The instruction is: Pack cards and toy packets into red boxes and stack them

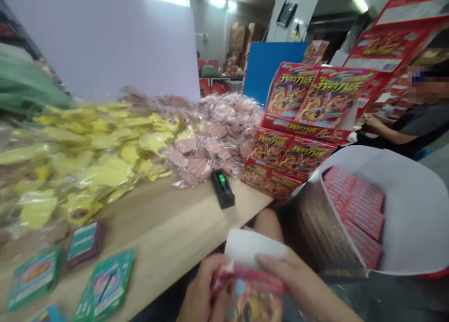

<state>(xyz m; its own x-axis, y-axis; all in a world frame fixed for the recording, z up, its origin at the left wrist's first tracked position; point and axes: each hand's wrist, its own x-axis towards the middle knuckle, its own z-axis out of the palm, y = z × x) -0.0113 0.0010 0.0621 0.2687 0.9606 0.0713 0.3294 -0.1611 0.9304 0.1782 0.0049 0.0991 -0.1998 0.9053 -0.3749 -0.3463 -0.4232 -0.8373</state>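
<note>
Glossy red-edged printed packet (250, 296) pinched between my two hands

My left hand (201, 291) is closed around the packet's left side, fingers curled in tight. My right hand (291, 277) lies across its upper edge, fingers bent and gripping, and a curled white paper sheet (254, 248) rises from the packet's top. The packet sits low in front of me, past the edge of the light wood tabletop (164, 219), its bottom cut off by the view. No table lies beneath it, so a loosened grip could let it slip to the floor, and a hard squeeze could crease the paper. To my right, an open white-lined carton (414, 210) of pink-red packs (354, 205) rests close by, where a careless elbow could tip it. On the table, a black tape dispenser (220, 188) with a green core sits near the edge, just below loose heaps of yellow bagged pieces (87, 158) and pink bagged pieces (210, 139). Those slippery bags could slide onto the green card packets (105, 287). Red printed display boxes (298, 130) stand stacked behind.
</note>
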